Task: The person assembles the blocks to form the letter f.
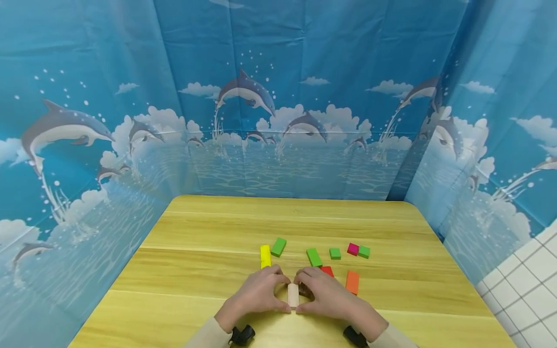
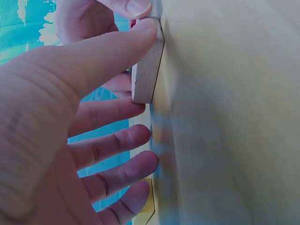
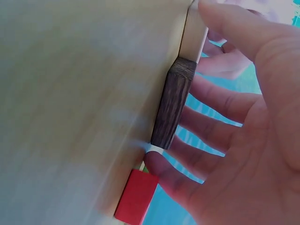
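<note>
A pale wooden block (image 1: 293, 296) lies lengthwise on the table between both hands. My left hand (image 1: 263, 290) pinches it, thumb at the near end and index finger at the far end; the other fingers spread out loosely. From the other side my right hand (image 1: 324, 294) grips the same block, its thumb at the near end. Against that block's right side sits a dark brown block (image 3: 173, 103), mostly hidden under the right hand in the head view. The right fingers lie along its far side. A red block (image 3: 137, 197) is by the right little finger.
Beyond the left hand are a yellow block (image 1: 265, 256) and a green block (image 1: 278, 247). Farther right lie another green block (image 1: 314, 257), a small green one (image 1: 335, 253), a magenta block (image 1: 353, 249) touching a green one (image 1: 364, 252), and an orange block (image 1: 352, 282).
</note>
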Demonstrator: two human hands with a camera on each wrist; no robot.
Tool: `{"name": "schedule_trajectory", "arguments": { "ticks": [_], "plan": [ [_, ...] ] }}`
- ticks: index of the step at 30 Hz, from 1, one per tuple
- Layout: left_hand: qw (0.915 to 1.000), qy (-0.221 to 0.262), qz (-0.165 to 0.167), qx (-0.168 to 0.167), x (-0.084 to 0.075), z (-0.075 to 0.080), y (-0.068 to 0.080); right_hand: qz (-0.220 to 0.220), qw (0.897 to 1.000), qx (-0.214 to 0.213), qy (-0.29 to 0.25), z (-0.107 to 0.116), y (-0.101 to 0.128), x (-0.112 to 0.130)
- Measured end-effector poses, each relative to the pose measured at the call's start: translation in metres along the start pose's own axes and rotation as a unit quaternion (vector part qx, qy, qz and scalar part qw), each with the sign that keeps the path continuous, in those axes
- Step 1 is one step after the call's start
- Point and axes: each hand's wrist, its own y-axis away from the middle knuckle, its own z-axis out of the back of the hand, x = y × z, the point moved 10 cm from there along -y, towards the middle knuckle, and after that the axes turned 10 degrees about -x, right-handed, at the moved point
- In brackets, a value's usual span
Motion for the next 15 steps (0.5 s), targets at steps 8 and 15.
{"name": "schedule_trajectory", "arguments": {
  "ticks": [8, 15],
  "plan": [
    [0.9999, -0.005, -0.011, 0.001, -0.009, -0.001, 0.005, 0.011, 1.0, -0.006, 0.011, 0.0, 0.01, 0.003],
    [0.9999, 0.0, -0.011, 0.007, -0.014, -0.001, 0.01, 0.006, 1.0, -0.001, 0.021, -0.002, 0.013, 0.003]
  ]
}}
